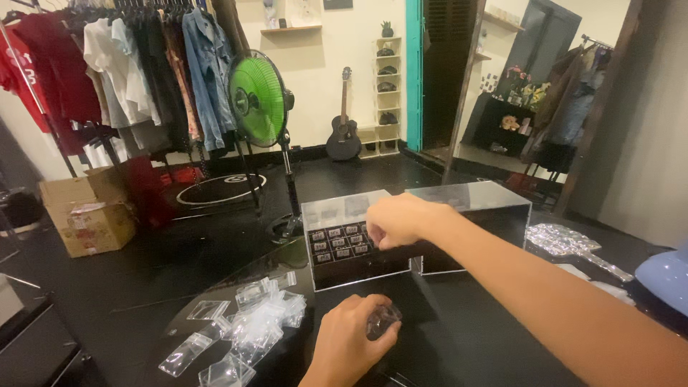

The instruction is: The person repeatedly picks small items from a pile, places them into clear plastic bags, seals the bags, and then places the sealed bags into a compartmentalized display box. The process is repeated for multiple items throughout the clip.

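My right hand [398,219] reaches across the black table and its closed fingers sit over a clear acrylic display box [326,211]. Inside the box lie rows of small dark cards [335,243]; whether the fingers pinch one is hidden. My left hand [349,341] rests lower on the table, curled around a small crumpled clear plastic bag [383,319].
Several empty clear zip bags [247,327] lie scattered at the lower left of the table. A second acrylic box [479,199] stands to the right, with a shiny wrapped object [570,244] beyond. A green fan [258,99], a clothes rack [129,64] and cardboard boxes [89,215] stand behind.
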